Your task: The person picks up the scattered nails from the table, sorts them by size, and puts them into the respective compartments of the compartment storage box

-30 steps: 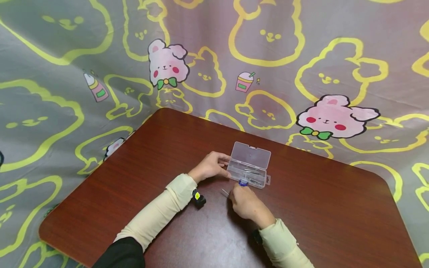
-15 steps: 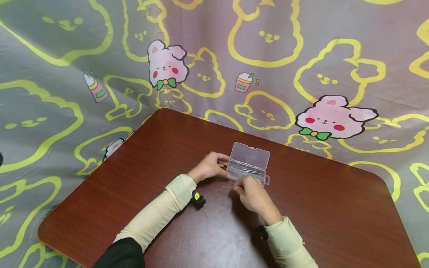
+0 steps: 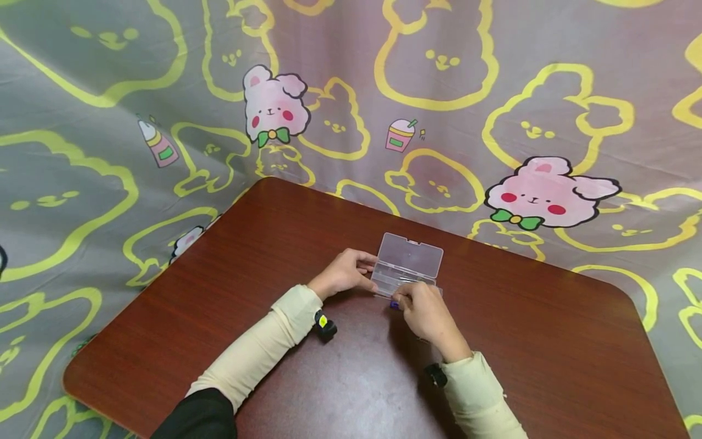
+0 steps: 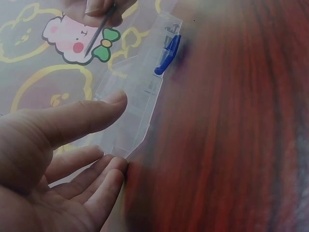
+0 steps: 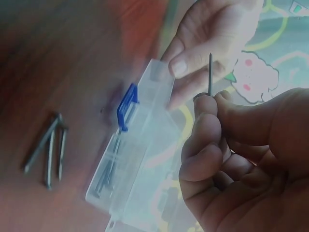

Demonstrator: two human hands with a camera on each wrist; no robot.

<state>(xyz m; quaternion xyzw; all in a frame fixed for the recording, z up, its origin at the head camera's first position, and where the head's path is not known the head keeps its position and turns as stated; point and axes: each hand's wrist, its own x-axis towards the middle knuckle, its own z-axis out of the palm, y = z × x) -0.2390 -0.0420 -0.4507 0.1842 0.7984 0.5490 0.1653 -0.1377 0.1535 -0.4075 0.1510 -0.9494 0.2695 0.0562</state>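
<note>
A clear plastic box [image 3: 386, 279] stands on the table with its lid [image 3: 412, 255] raised. My left hand [image 3: 344, 272] holds the box's left end, thumb on one side and fingers on the other, as the left wrist view shows. My right hand [image 3: 426, 312] is over the box's front right part and hides some of it. Between thumb and index finger it pinches a nail [image 5: 210, 75], whose point sticks out past the fingertips. More nails [image 5: 107, 176] lie inside the box. A blue latch [image 5: 127, 107] is on the box's front edge.
Three loose nails [image 5: 49, 150] lie on the brown table [image 3: 307, 238] near the box; the right hand and arm hide them in the head view. A patterned curtain [image 3: 340, 55] hangs behind the table's back edge.
My right hand has moved right and slightly away from me, closer over the box, with the nail still pinched. The left hand and the box have stayed in place.
</note>
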